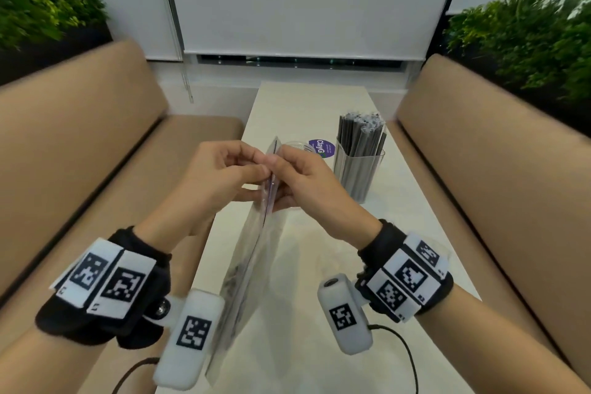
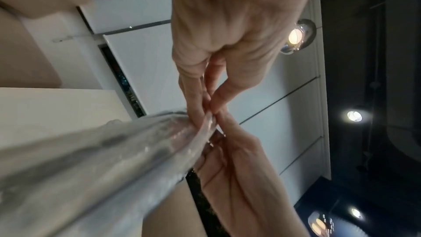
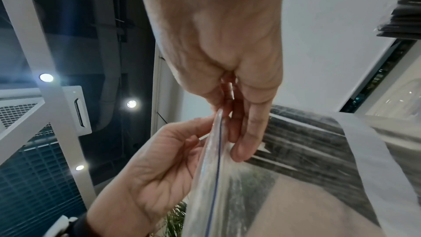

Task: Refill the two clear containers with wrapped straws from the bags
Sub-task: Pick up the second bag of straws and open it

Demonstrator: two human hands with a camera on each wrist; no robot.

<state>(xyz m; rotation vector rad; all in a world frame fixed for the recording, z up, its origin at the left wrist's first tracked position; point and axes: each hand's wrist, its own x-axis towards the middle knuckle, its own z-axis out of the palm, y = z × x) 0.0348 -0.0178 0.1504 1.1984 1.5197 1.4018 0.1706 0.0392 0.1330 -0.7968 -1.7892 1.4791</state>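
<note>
A narrow white counter (image 1: pixel 319 99) runs up the middle of the head view between two tan bench seats (image 1: pixel 80 125), with a lowered white blind (image 1: pixel 303 0) behind it and green plants (image 1: pixel 38 6) in the upper corners. Right of centre on the counter stands a clear container (image 1: pixel 358 166) packed with upright dark wrapped straws (image 1: pixel 361 131). Just left of it lies a purple round sticker (image 1: pixel 321 147), and the rim of a second clear container (image 1: pixel 295 145) shows behind the hands.

At mid-frame both hands meet over the counter on a clear zip bag (image 1: pixel 252 253) held edge-on. The left hand (image 1: pixel 217 176) has its grip pinched on one side of the bag's top edge, thumb against fingers. The right hand (image 1: pixel 303 179) pinches the opposite side; in the right wrist view its fingers (image 3: pixel 246 138) lie along the blue zip line (image 3: pixel 216 165). Dark straws show dimly through the bag's film.
</note>
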